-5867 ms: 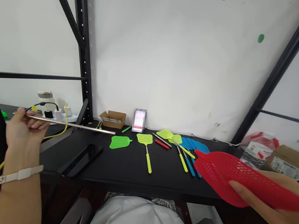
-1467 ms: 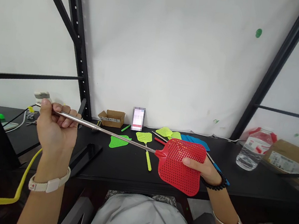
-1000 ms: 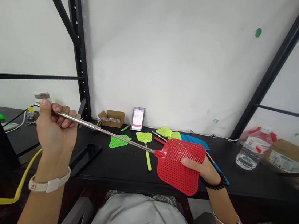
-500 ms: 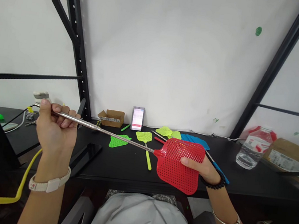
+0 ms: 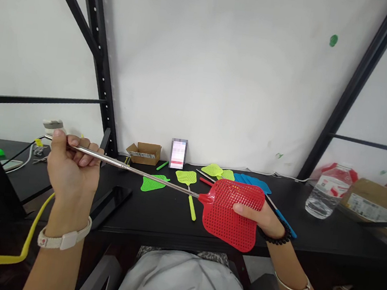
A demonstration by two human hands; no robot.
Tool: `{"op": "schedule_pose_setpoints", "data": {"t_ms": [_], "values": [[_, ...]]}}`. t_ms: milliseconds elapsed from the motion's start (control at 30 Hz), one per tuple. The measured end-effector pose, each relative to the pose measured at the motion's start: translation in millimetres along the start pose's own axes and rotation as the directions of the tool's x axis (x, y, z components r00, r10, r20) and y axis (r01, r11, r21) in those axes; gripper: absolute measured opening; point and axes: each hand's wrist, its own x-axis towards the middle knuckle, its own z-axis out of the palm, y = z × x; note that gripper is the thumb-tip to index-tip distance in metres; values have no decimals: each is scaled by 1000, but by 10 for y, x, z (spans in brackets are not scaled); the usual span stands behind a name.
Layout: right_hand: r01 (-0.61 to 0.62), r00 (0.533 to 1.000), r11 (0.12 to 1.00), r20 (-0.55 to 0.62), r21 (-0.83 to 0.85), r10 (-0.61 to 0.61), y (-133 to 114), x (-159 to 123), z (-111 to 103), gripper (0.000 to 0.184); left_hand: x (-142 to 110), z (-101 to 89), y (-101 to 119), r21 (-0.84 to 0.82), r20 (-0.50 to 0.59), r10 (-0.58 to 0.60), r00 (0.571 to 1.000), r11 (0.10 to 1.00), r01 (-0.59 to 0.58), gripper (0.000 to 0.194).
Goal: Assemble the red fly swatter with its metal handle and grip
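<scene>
Between my hands stretches a fly swatter with a perforated red head (image 5: 227, 225) and a long metal rod (image 5: 150, 175). My left hand (image 5: 75, 158) is closed round the rod near its far left end. At the other end my right hand (image 5: 264, 217) grips the red head, thumb on the near face and fingers hidden behind it. Beyond the rod, a green swatter head (image 5: 154, 183) and a yellow-green fly swatter (image 5: 191, 206) lie on the black table (image 5: 159, 212). Behind the red head are blue swatter heads (image 5: 251, 181) and more yellow-green heads (image 5: 212, 169).
An open cardboard box (image 5: 145, 153) and an upright phone (image 5: 178, 153) stand by the wall. On the right are a clear plastic bottle (image 5: 326, 193) and a taped carton (image 5: 378, 207), with another person's hand behind it. Black metal posts (image 5: 96, 42) frame the table; a yellow strip (image 5: 30, 233) runs at left.
My hands and the red fly swatter hold almost the same pose. At the far right, the other person's hand has shifted slightly left over the carton.
</scene>
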Motion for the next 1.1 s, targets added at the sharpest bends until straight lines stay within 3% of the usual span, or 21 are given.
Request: {"op": "schedule_pose_setpoints", "data": {"t_ms": [1100], "values": [[80, 996, 995, 28, 58, -82, 15, 20, 6, 16, 21, -10, -32, 11, -16, -5, 1000, 1000, 5, 39]]}}
